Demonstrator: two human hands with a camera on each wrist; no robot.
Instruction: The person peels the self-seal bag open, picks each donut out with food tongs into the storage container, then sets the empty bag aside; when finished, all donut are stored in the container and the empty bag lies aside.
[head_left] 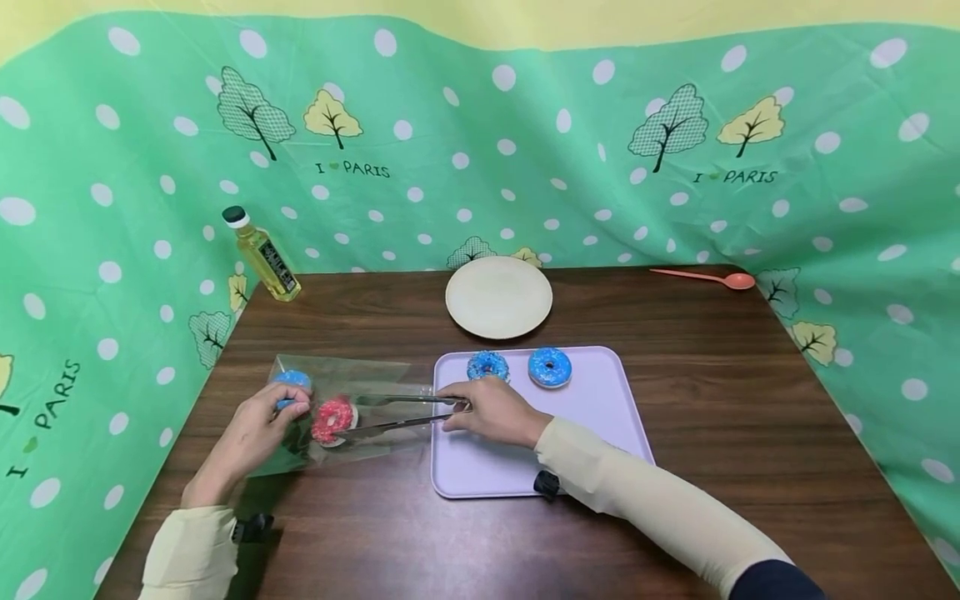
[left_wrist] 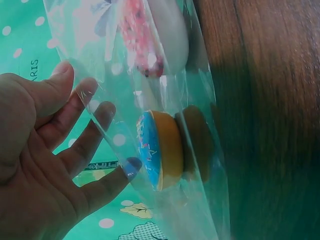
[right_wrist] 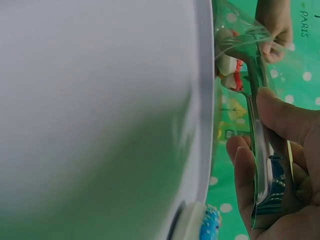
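Note:
A clear plastic bag (head_left: 382, 375) lies left of the tray, with a blue-iced doughnut (left_wrist: 150, 150) inside its far left end. My left hand (head_left: 258, 425) pinches the bag's film between thumb and forefinger beside that doughnut; in the left wrist view its other fingers are spread against the film. My right hand (head_left: 495, 410) grips metal tongs (right_wrist: 260, 135), reaching over the tray's left edge. The tongs' arms extend into the bag, on either side of a red-iced doughnut (head_left: 332, 421) with a white base. The red doughnut stands tilted near the blue one.
Two blue sprinkled doughnuts, one left (head_left: 488, 365) and one right (head_left: 550, 367), sit on the lilac tray (head_left: 600, 417). Behind it is a cream plate (head_left: 498, 297). An oil bottle (head_left: 264, 257) stands at the back left; a pink spoon (head_left: 705, 277) lies at the back right.

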